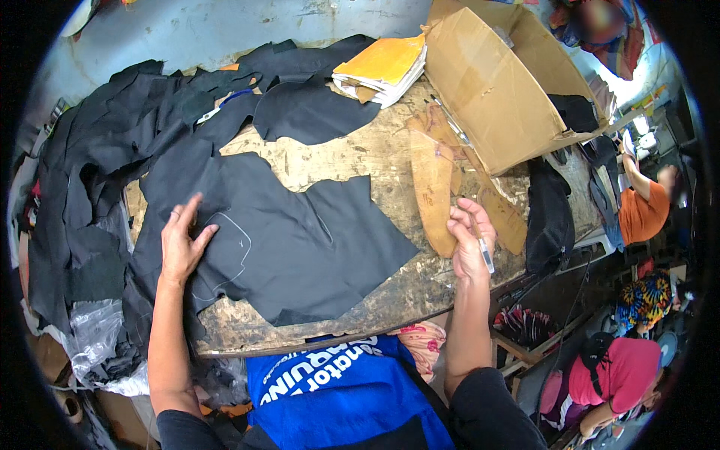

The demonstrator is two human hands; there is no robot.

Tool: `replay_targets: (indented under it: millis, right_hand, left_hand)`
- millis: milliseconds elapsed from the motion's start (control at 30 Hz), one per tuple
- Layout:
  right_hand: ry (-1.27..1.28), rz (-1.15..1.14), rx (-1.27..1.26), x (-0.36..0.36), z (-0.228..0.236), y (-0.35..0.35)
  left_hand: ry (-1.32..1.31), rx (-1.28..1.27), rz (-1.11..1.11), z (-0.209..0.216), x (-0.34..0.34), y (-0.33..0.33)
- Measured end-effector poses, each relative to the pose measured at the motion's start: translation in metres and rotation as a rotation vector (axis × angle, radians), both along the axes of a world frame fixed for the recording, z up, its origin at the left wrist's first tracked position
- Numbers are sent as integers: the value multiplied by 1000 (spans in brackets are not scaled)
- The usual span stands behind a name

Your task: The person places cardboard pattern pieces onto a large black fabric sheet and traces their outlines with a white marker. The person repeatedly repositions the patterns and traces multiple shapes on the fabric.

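A large sheet of black leather (315,232) lies on the worn wooden table in front of me. My left hand (182,238) rests on its left part with the fingers apart, beside a curved outline (248,247) drawn in a pale line. My right hand (471,238) is closed around a slim pen (487,258) with a clear barrel, its lower end sticking out below the fingers. Right by those fingertips lies a long tan pattern piece (431,180); whether they touch it I cannot tell. Another tan piece (504,219) lies to the right of that hand.
Black leather pieces (82,187) are heaped along the left side. At the back are a yellow-covered stack of papers (382,61) and an open cardboard box (495,90). A black bag-like item (550,214) hangs at the right edge. Other people (619,371) sit farther right.
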State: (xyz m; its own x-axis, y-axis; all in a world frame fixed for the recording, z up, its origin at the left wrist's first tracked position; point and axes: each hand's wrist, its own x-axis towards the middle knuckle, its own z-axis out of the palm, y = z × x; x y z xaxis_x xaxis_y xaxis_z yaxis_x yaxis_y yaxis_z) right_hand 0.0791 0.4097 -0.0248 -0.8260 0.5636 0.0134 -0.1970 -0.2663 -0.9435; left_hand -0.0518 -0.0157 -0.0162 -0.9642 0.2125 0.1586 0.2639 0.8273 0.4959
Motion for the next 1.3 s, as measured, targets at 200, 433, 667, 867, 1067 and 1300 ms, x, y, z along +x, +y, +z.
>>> replay_targets:
  millis: [200, 433, 667, 867, 1067, 1300]
  right_hand:
    - [147, -7, -5, 4, -8, -3]
    - [321, -58, 919, -4, 9, -4]
    - [220, 232, 1684, -15, 36, -32]
    - [209, 364, 1634, -36, 20, -65]
    - [-18, 591, 1371, -13, -4, -54]
    - [-50, 459, 1449, -10, -15, -74]
  left_hand:
    - [252, -89, -228, 22, 45, 57]
    - [-45, -209, -650, -4, 77, 142]
    - [-27, -237, -623, -19, 87, 139]
    - [-22, -197, -614, -19, 87, 136]
    - [-7, -152, -572, -23, 86, 137]
    - [-53, -51, -494, -10, 96, 143]
